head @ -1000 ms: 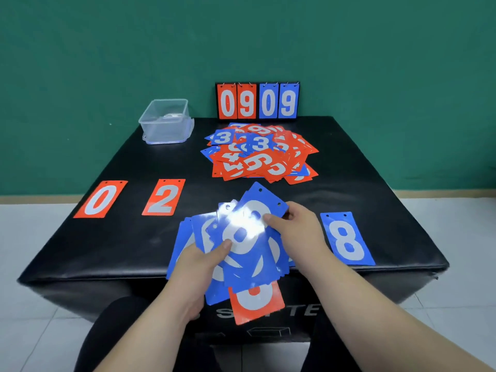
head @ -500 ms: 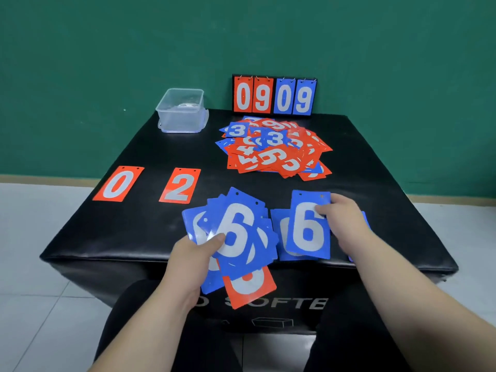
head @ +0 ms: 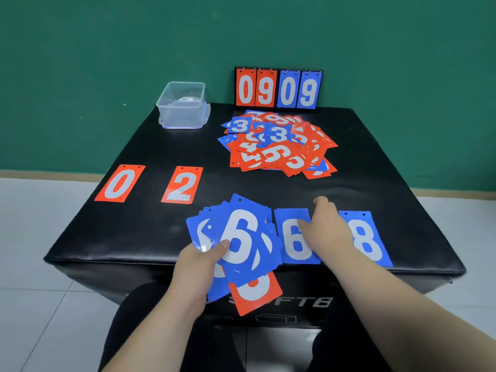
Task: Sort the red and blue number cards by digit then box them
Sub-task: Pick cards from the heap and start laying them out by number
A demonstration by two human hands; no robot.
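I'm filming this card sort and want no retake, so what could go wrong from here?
The left hand grips a loose fan of cards; the red card at its bottom sticks out past the table edge and could slip out. The blue 6 under the right hand and the blue 8 lie by the near edge, so a forearm might sweep them off.

Four single cards lie flat on one black table (head: 134, 237). Two are red: the red 0 (head: 120, 183) and the red 2 (head: 182, 185), both beyond the left hand (head: 197, 267). Two are blue: the blue 6 (head: 294, 237) under the right hand (head: 326, 229) and the blue 8 (head: 367, 240) just right of it. The left hand grips one fan of cards (head: 239, 237), one red and several blue, too overlapped to count. Beyond the right hand lies one heap of cards (head: 279, 146), also uncountable. Farther off stand one clear box (head: 182, 106) and one scoreboard (head: 279, 88) showing four cards, two red and two blue.
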